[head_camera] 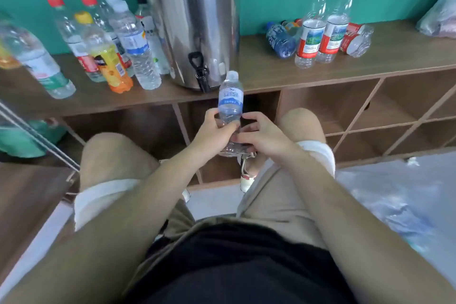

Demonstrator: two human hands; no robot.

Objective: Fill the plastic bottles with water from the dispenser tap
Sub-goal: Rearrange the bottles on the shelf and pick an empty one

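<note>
A small clear bottle (pixel 230 101) with a blue label and a white cap stands upright in front of me, below and right of the black tap (pixel 201 74) of the steel dispenser (pixel 190 20). My left hand (pixel 212 131) grips its lower body from the left. My right hand (pixel 261 134) sits at the bottle's base on the right, fingers curled beside it; whether they touch the bottle is unclear. The bottle's bottom is hidden by both hands.
Several capped bottles (pixel 133 42) stand left of the dispenser on the wooden shelf top (pixel 271 69). Two upright red-capped bottles (pixel 320 24) and a few lying ones are on the right. Open cubbies sit below the shelf. My knees flank the hands.
</note>
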